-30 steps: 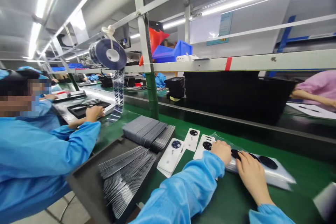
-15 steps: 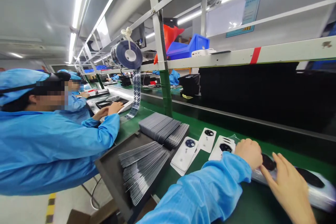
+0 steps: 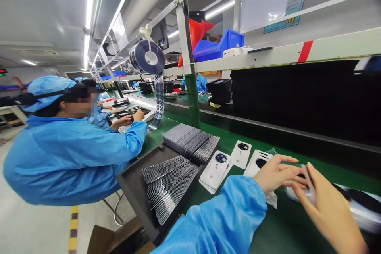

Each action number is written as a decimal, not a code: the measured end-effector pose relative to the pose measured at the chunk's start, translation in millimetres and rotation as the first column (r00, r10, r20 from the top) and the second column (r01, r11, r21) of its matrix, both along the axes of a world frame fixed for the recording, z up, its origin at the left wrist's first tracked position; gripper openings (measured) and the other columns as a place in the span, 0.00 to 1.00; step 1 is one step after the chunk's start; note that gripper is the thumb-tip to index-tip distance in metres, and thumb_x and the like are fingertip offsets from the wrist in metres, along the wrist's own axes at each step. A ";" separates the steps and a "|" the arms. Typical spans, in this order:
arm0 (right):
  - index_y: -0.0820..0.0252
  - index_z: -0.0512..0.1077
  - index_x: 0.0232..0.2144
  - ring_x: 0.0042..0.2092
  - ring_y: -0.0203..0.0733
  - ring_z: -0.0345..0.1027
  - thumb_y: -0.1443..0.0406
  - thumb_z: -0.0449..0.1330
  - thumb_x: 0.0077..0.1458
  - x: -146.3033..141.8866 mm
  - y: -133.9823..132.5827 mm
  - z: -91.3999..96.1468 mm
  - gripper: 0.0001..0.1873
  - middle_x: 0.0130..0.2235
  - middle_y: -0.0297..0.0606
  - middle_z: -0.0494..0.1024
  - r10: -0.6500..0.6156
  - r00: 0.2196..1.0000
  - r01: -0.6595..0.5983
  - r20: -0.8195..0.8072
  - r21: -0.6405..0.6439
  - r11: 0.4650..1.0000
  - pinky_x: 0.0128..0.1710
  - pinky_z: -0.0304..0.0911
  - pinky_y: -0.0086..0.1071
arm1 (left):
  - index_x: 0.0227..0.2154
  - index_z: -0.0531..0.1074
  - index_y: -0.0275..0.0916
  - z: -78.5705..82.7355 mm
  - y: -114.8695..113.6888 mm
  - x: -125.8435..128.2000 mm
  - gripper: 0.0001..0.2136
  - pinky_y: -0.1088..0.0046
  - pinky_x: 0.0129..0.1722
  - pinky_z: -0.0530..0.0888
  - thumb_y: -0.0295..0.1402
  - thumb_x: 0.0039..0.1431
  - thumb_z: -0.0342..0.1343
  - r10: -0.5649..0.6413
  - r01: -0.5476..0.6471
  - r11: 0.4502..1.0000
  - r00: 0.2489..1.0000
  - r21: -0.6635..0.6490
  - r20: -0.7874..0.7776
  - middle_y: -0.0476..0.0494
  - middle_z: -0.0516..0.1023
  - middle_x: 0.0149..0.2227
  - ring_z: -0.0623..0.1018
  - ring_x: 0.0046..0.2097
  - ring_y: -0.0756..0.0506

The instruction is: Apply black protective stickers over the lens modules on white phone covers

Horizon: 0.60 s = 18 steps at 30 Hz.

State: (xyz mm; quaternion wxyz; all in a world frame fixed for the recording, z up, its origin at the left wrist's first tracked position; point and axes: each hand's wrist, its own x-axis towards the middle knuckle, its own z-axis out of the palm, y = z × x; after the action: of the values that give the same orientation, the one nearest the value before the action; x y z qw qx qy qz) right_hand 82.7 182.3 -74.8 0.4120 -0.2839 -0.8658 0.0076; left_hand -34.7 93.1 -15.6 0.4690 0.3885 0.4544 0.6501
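Observation:
On the right of the bench, a pale, thin phone back cover (image 3: 310,182) is seen nearly edge-on. My right hand (image 3: 333,206) grips it between thumb and fingers. My left hand (image 3: 278,174), in a blue sleeve, has its fingers stretched out and apart, with the tips close to the cover; whether they touch it I cannot tell. Partly hidden behind the left wrist lie overlapping white phone back covers (image 3: 253,163) with black round camera areas. Another white phone back cover (image 3: 240,154) lies beside them, and a small overlapping pile (image 3: 216,170) is further left.
A dark tray (image 3: 131,182) holds many thin panels standing in rows. Clear-wrapped rolls with black discs (image 3: 364,202) lie at far right. A sticker roll (image 3: 147,57) hangs from the frame. A co-worker in blue (image 3: 80,147) sits at the left. A green post (image 3: 193,99) rises behind the tray.
My hands have come up from the bench, with a phone back cover now tilted in the right one. The left fingers have spread. The view has shifted slightly; the co-worker's hands have moved.

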 end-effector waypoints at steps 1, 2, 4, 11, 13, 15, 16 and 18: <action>0.64 0.53 0.60 0.53 0.58 0.65 0.43 0.38 0.56 -3.2 -0.7 -3.5 0.40 0.55 0.53 0.67 0.032 0.999 -0.033 0.022 0.018 0.999 0.50 0.63 0.50 | 0.49 0.66 0.36 -3.1 -4.2 -4.1 0.15 0.63 0.39 0.76 0.32 0.60 0.54 0.019 -0.019 1.000 1.000 -0.012 0.001 0.42 0.73 0.44 0.76 0.40 0.46; 0.65 0.54 0.60 0.54 0.58 0.64 0.45 0.39 0.57 -6.4 -1.6 -6.8 0.38 0.55 0.53 0.67 0.064 0.997 -0.065 0.038 0.035 0.997 0.50 0.63 0.49 | 0.48 0.67 0.36 -6.2 -7.1 -7.9 0.14 0.64 0.38 0.76 0.32 0.60 0.54 0.038 -0.038 0.999 0.999 -0.032 -0.001 0.42 0.74 0.43 0.76 0.39 0.46; 0.66 0.55 0.59 0.54 0.58 0.63 0.47 0.40 0.58 -11.2 -6.6 -10.0 0.36 0.55 0.54 0.67 0.111 0.993 -0.114 0.046 0.054 0.992 0.51 0.62 0.49 | 0.46 0.68 0.35 -11.0 -11.3 -12.7 0.12 0.64 0.38 0.76 0.33 0.60 0.54 0.068 -0.067 0.995 0.998 -0.075 0.000 0.42 0.74 0.43 0.76 0.39 0.46; 0.65 0.56 0.59 0.58 0.51 0.59 0.58 0.48 0.60 -10.1 -49.0 16.6 0.28 0.58 0.51 0.64 0.140 0.981 -0.130 0.132 -0.085 0.988 0.56 0.58 0.46 | 0.48 0.67 0.36 -11.3 -33.6 -15.3 0.14 0.61 0.40 0.75 0.36 0.61 0.53 0.050 -0.043 0.996 0.994 -0.079 0.100 0.41 0.72 0.46 0.75 0.42 0.45; 0.65 0.54 0.60 0.59 0.49 0.58 0.58 0.47 0.60 -10.5 -55.1 22.0 0.28 0.59 0.49 0.63 0.105 0.977 -0.086 0.186 -0.105 0.991 0.57 0.57 0.43 | 0.48 0.67 0.36 -13.5 -35.1 -20.5 0.14 0.62 0.40 0.75 0.36 0.61 0.53 0.034 -0.027 0.998 0.991 -0.058 0.126 0.41 0.72 0.46 0.75 0.42 0.45; 0.65 0.52 0.61 0.60 0.48 0.56 0.58 0.46 0.61 -9.8 -59.5 25.2 0.28 0.60 0.47 0.62 0.096 0.973 -0.071 0.211 -0.120 0.990 0.57 0.57 0.42 | 0.47 0.67 0.36 -15.4 -36.5 -23.5 0.14 0.62 0.40 0.75 0.36 0.61 0.53 0.016 -0.011 0.999 0.991 -0.040 0.135 0.41 0.72 0.46 0.75 0.42 0.45; 0.65 0.52 0.61 0.60 0.47 0.56 0.58 0.46 0.61 -9.2 -61.3 26.2 0.29 0.60 0.47 0.61 0.100 0.972 -0.074 0.211 -0.128 0.989 0.57 0.57 0.42 | 0.47 0.67 0.36 -15.8 -37.6 -23.9 0.14 0.62 0.40 0.75 0.36 0.61 0.53 0.012 -0.008 0.999 0.991 -0.033 0.133 0.41 0.72 0.45 0.75 0.41 0.45; 0.65 0.52 0.61 0.60 0.48 0.56 0.59 0.46 0.61 -8.3 -63.5 26.6 0.28 0.60 0.48 0.61 0.115 0.974 -0.088 0.193 -0.143 0.986 0.57 0.57 0.43 | 0.47 0.67 0.36 -15.9 -40.1 -23.3 0.13 0.62 0.39 0.75 0.36 0.61 0.53 0.014 -0.011 1.000 0.992 -0.022 0.125 0.41 0.73 0.45 0.75 0.41 0.45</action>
State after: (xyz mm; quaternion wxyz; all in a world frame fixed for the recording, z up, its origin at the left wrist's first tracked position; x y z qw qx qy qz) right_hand 74.4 118.8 -48.2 0.3017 -0.2653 -0.9139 0.0578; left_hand -58.0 53.0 -31.5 0.4966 0.3389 0.4335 0.6713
